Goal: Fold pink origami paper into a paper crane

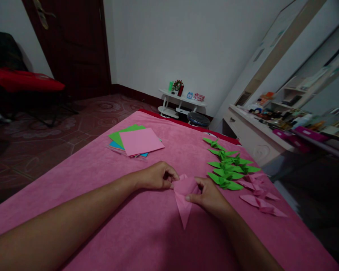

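A partly folded piece of pink origami paper (184,195) is held between my two hands just above the pink cloth, one long point aimed toward me. My left hand (158,176) pinches its left edge between thumb and fingers. On the other side, my right hand (207,195) grips it, thumb on top and fingers behind. To the right lie several folded green paper cranes (226,171) in rows, with a few pink paper cranes (262,205) nearer me. A loose stack of square paper (142,141), pink on top with green and blue below, rests at the far left.
The pink cloth (87,195) covers a bed-like surface with a red far edge. Beyond it stands a small white shelf (183,98) with small items. A cluttered dressing table (254,124) is at the right, and a chair with red fabric (25,81) at the left near a dark door (73,41).
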The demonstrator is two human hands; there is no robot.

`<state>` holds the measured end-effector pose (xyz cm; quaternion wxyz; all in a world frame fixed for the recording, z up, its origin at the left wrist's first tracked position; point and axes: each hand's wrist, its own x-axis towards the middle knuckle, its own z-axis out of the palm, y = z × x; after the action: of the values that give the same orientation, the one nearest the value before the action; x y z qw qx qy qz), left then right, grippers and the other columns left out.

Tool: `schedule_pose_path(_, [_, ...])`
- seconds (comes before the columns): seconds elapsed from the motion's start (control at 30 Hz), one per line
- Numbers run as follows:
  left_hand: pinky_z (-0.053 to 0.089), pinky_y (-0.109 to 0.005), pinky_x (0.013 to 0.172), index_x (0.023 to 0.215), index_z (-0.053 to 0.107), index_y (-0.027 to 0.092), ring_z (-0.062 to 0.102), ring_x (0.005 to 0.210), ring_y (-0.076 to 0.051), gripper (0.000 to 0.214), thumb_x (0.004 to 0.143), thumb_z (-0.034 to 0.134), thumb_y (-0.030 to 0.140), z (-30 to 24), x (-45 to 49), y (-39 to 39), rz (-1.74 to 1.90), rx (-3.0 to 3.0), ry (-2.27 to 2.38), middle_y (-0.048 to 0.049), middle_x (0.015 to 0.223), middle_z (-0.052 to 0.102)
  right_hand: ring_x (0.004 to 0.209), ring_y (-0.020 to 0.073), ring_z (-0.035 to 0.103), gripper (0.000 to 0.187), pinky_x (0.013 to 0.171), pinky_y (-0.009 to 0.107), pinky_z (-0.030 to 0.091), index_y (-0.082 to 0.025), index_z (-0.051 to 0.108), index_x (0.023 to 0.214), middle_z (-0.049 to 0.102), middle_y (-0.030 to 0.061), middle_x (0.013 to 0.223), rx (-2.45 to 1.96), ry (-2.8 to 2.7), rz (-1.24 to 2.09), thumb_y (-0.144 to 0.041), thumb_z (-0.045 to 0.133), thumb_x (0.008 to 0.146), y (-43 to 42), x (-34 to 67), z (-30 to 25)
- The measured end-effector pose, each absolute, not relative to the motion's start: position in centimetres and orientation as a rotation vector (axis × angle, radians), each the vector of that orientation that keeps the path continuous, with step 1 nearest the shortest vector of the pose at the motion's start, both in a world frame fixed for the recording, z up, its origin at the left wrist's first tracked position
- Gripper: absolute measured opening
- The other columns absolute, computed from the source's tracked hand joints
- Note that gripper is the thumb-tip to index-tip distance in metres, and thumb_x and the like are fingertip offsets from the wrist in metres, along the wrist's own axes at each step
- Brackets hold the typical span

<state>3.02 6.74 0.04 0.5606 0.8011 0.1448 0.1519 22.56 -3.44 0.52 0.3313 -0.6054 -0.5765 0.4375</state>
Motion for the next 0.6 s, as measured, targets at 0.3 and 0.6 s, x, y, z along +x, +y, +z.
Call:
schedule_pose_path(0.3, [0.035, -0.019, 0.055, 0.090, 0.067, 0.009, 0.044, 0.059, -0.008, 0.024, 0.070, 0.062, 0.019, -0.14, 3.32, 6.34, 0.340, 1.843, 0.311, 0.0001, 0.069, 0.057, 0.057, 0.0108, 0.045, 0.018, 0.053, 0.020, 0.036, -0.012, 0.065, 0.072, 0.056, -0.0027, 0.064, -1.631, -1.539, 1.113, -0.011, 0.066, 0.054, -3.50, 22.45, 0.81])
schedule_pose_path(0.6, [0.032, -0.018, 0.052, 0.086, 0.068, 0.012, 0.042, 0.057, -0.008, 0.021, 0.066, 0.064, 0.019, -0.05, 3.56, 6.00, 0.334, 1.935, 0.416, 0.0028, 0.065, 0.055, 0.060, 0.0116, 0.046, 0.020, 0.053, 0.020, 0.037, -0.012, 0.067, 0.074, 0.057, -0.0017, 0.067, -1.657, -1.585, 1.063, -0.011, 0.066, 0.055, -3.37, 22.70, 0.13])
